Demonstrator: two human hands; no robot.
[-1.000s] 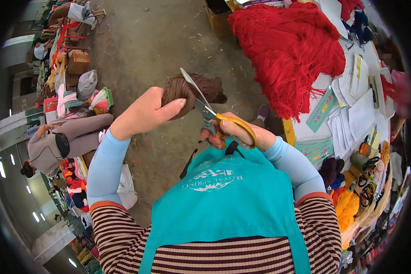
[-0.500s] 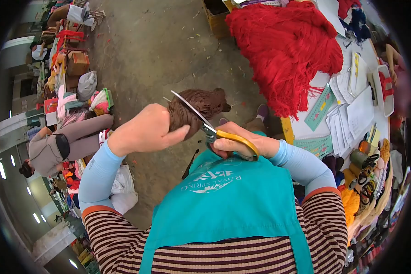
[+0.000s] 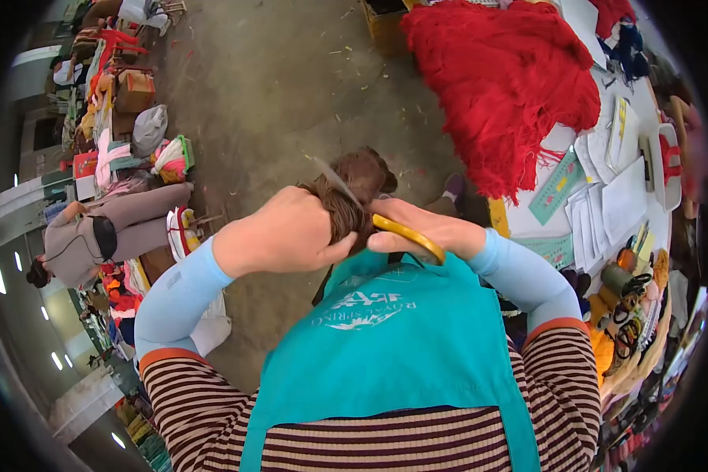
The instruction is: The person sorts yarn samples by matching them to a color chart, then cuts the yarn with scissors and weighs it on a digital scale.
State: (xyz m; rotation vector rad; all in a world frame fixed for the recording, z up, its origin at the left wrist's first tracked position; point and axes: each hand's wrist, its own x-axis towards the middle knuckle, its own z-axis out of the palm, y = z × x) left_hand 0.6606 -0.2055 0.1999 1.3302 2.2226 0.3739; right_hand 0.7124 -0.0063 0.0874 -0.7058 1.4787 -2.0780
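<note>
My left hand (image 3: 287, 232) is closed around a bundle of brown yarn (image 3: 358, 177) in front of my teal apron. The yarn sticks out beyond my fist, away from me. Yellow-handled scissors (image 3: 405, 234) are in my right hand (image 3: 425, 228), whose fingers are wrapped about the handle. A scissor blade lies across the brown yarn and points up and to the left; the other blade cannot be made out. The two hands are close together, and the yarn lies between them.
A large heap of red yarn (image 3: 511, 86) lies on the white table (image 3: 625, 212) at the right, beside papers and a green patterned sheet (image 3: 557, 187). Cloth and tools fill a basket at the lower right. At the left, a person (image 3: 79, 244) is near piled goods.
My left hand has moved right, toward my right hand. The scissors now lie closer against the yarn, and the bundle looks more bunched up between my hands.
</note>
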